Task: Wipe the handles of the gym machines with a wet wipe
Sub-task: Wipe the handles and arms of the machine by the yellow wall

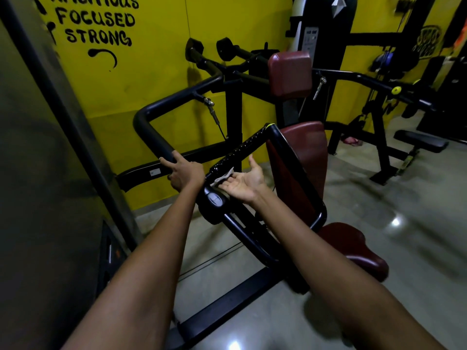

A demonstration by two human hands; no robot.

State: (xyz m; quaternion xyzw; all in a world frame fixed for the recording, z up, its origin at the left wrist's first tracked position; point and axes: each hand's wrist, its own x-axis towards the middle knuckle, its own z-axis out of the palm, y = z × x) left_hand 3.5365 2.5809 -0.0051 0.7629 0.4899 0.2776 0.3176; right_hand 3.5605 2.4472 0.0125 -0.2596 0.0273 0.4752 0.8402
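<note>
One ribbed black rubber handle (242, 147) slants up from the machine's arm, ending at a yellow-green ring. One small crumpled white wet wipe (223, 177) sits against the lower end of this handle. The right hand (243, 181) lies palm-up with fingers straight, fingertips touching the wipe. Left of the handle, the left hand (183, 170) curls around one thick black steel tube (151, 135). Right of the handle stand three dark red padded cushions (290, 73).
</note>
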